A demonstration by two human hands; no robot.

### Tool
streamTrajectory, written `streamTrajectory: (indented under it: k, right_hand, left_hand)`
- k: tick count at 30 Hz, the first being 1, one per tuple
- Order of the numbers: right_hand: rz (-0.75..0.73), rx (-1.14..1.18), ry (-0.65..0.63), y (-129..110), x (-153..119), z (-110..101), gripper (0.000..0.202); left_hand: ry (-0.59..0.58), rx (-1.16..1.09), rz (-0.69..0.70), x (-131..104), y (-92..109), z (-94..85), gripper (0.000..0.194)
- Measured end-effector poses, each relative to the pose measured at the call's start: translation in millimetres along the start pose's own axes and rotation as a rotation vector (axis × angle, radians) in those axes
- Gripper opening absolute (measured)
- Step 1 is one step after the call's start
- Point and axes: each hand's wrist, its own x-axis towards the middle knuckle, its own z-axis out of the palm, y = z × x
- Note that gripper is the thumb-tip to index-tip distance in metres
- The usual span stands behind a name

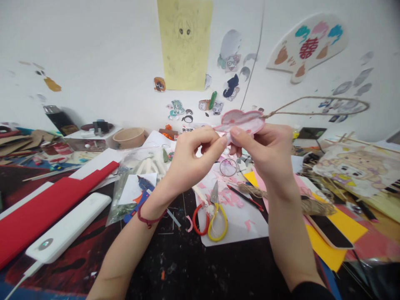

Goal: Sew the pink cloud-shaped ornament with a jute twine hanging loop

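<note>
Up in front of me, both hands hold a small white cutout (245, 121) with a pink scalloped edge and pink spots. My right hand (265, 150) pinches it between thumb and fingers on the right side. A loop of brown twine (315, 106) runs from its right end out over that hand. My left hand (200, 152), with a dark red cord on the wrist, is closed in a pinch at the cutout's lower left edge. Its fingertips partly hide that edge. A thin clear ring (228, 167) shows just below the hands; whether it hangs or lies there I cannot tell.
Scissors (214, 212) with red and yellow handles lie on white paper (237, 229) with pink scraps and a dark pencil (246, 198). At left are a blue glue gun (142, 196), a white power bank (70, 227) and red sheet (53, 208). A phone (331, 231) and twine bundle (315, 206) lie right.
</note>
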Motion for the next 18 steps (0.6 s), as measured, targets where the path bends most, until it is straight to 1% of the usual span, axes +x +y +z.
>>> streamTrajectory:
  k: [4, 10, 14, 18]
  right_hand:
    - [0.000, -0.006, -0.007, 0.5, 1.2, -1.3, 0.030]
    - [-0.008, -0.022, -0.021, 0.8, 2.5, -4.7, 0.033]
    - [-0.014, -0.023, -0.023, -0.9, 1.6, -5.8, 0.033]
    - [-0.026, -0.015, -0.012, -1.2, 1.3, -5.5, 0.032]
  left_hand:
    - [-0.028, 0.058, 0.047, 1.1, 0.3, -1.2, 0.044]
    - [-0.101, 0.212, 0.134, 0.7, 1.0, -5.0, 0.042]
    - [-0.087, 0.279, 0.155, -0.8, 2.1, -3.7, 0.039]
    - [-0.060, 0.282, 0.177, -1.2, 1.7, -0.9, 0.038]
